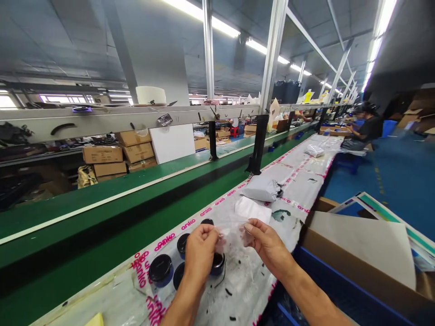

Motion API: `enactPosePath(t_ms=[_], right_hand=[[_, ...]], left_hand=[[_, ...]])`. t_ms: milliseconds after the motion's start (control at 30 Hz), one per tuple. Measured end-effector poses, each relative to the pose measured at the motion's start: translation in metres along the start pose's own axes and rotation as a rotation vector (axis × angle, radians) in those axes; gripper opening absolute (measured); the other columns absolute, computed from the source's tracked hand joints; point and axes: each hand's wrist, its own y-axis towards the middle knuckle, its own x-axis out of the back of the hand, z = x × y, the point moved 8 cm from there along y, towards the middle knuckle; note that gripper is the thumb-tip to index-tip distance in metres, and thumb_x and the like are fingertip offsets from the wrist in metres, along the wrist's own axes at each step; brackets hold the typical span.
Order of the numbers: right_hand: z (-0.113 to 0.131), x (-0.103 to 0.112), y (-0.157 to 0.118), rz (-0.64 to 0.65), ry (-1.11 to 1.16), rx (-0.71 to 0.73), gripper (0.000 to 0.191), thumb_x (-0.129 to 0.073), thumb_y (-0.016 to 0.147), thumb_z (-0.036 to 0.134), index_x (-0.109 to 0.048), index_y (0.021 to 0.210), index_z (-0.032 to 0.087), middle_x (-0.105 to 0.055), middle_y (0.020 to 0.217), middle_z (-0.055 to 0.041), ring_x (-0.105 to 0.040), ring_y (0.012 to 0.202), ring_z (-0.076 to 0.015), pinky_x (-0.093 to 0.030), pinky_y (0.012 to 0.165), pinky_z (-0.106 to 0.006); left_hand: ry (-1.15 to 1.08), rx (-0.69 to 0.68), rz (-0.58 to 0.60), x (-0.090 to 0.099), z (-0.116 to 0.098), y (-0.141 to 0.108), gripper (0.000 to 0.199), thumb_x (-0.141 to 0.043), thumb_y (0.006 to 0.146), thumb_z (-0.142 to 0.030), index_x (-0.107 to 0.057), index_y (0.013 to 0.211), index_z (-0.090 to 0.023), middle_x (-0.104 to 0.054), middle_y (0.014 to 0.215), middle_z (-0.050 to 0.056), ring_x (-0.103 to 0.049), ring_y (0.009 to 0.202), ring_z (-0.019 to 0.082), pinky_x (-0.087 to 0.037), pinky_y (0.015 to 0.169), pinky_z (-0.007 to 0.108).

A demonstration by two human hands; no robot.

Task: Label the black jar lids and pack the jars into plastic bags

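Because my left hand [200,253] and my right hand [265,242] each pinch a clear plastic bag [231,233] between fingers and thumb, it hangs spread at bottom centre, above black-lidded jars [161,270] kept within reach on the printed bench sheet [299,194].

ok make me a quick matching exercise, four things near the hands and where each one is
Things:
1 black-lidded jars
2 grey parcel
3 cardboard box
4 seated person

Places:
a far down the line, right of the white-covered bench
b on the bench by the left hand
c right of the bench, by the right hand
d on the bench, beyond the hands

Pairs: 1b, 2d, 3c, 4a
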Motion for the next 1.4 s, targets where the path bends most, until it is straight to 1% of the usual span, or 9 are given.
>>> enactPosePath(t_ms=[167, 433, 533, 700, 867, 1033, 1100, 1200, 1400], right_hand=[[0.004, 0.005, -0.005, -0.025, 0.143, -0.037, 0.035, -0.09, 0.069, 0.027, -0.068, 0.095, 0.021, -0.072, 0.087, -0.0002, -0.063, 0.073, -0.0121, -0.051, 0.066, -0.024], [-0.013, -0.027, -0.012, 0.093, 0.278, -0.168, 0.033, -0.088, 0.071, 0.018, -0.073, 0.1, 0.02, -0.071, 0.084, 0.0015, -0.067, 0.076, -0.0119, -0.056, 0.071, -0.022], [-0.02, -0.028, -0.013, 0.032, 0.287, -0.182, 0.027, -0.087, 0.071, 0.02, -0.075, 0.095, 0.019, -0.073, 0.085, 0.0005, -0.067, 0.075, -0.0128, -0.057, 0.069, -0.022], [-0.035, -0.033, -0.015, -0.019, 0.305, -0.237, 0.024, -0.087, 0.071, 0.017, -0.075, 0.091, 0.02, -0.074, 0.088, 0.0006, -0.068, 0.08, -0.0135, -0.059, 0.073, -0.022], [-0.046, -0.069, -0.018, 0.114, 0.2, -0.267, 0.02, -0.085, 0.075, 0.024, -0.073, 0.089, 0.02, -0.072, 0.088, -0.0003, -0.066, 0.078, -0.0131, -0.058, 0.069, -0.022], [-0.05, -0.102, -0.028, 0.207, 0.072, -0.268, 0.033, -0.089, 0.071, 0.029, -0.07, 0.097, 0.023, -0.069, 0.081, 0.0022, -0.062, 0.069, -0.0115, -0.053, 0.062, -0.021], [-0.058, -0.111, -0.033, 0.233, -0.001, -0.296, 0.042, -0.091, 0.067, 0.031, -0.069, 0.102, 0.024, -0.07, 0.084, 0.0015, -0.062, 0.07, -0.013, -0.052, 0.064, -0.022], [-0.074, -0.121, -0.04, 0.252, -0.105, -0.349, 0.052, -0.094, 0.06, 0.034, -0.067, 0.104, 0.026, -0.072, 0.086, -0.0004, -0.064, 0.075, -0.0183, -0.052, 0.065, -0.027], [-0.091, -0.141, -0.052, 0.305, -0.106, -0.407, 0.046, -0.094, 0.06, 0.039, -0.068, 0.095, 0.024, -0.073, 0.089, -0.0041, -0.066, 0.083, -0.0228, -0.052, 0.072, -0.031]], left_hand=[[0.087, -0.071, -0.24, 0.057, -0.021, -0.008, 0.035, -0.056, 0.077, -0.039, -0.056, 0.107, -0.022, -0.068, 0.074, 0.0, -0.064, 0.068, 0.02, -0.048, 0.067, 0.03], [0.8, -0.503, -0.592, 0.123, -0.084, -0.061, 0.028, -0.039, 0.085, -0.027, -0.066, 0.08, -0.024, -0.067, 0.088, 0.0, -0.061, 0.079, 0.018, -0.043, 0.073, 0.029], [0.987, -0.315, -0.661, 0.173, -0.074, -0.067, 0.027, -0.04, 0.086, -0.028, -0.066, 0.086, -0.025, -0.07, 0.087, 0.0, -0.063, 0.074, 0.018, -0.044, 0.068, 0.028], [1.278, 0.005, -0.4, 0.229, -0.021, -0.081, 0.029, -0.04, 0.092, -0.029, -0.068, 0.099, -0.023, -0.073, 0.081, 0.003, -0.069, 0.073, 0.025, -0.049, 0.063, 0.033], [1.376, -0.169, -0.34, 0.221, 0.0, -0.095, 0.044, -0.042, 0.087, -0.011, -0.064, 0.124, -0.015, -0.054, 0.142, 0.017, -0.053, 0.128, 0.036, -0.042, 0.104, 0.051], [0.958, -0.531, -0.419, 0.181, -0.035, -0.112, 0.033, -0.046, 0.092, -0.018, -0.064, 0.119, -0.024, -0.051, 0.144, 0.01, -0.046, 0.134, 0.029, -0.037, 0.112, 0.05], [0.609, -0.493, -0.329, 0.158, -0.039, -0.115, 0.02, -0.054, 0.092, -0.024, -0.067, 0.107, -0.023, -0.06, 0.13, 0.01, -0.053, 0.125, 0.027, -0.038, 0.11, 0.044], [0.512, -0.385, -0.247, 0.121, -0.038, -0.111, 0.016, -0.067, 0.087, -0.03, -0.067, 0.101, -0.023, -0.069, 0.102, 0.005, -0.064, 0.094, 0.02, -0.052, 0.085, 0.03], [-0.128, -0.063, -0.044, 0.095, -0.017, -0.094, 0.029, -0.083, 0.067, -0.034, -0.067, 0.084, -0.017, -0.068, 0.077, 0.003, -0.058, 0.069, 0.014, -0.045, 0.064, 0.025]])
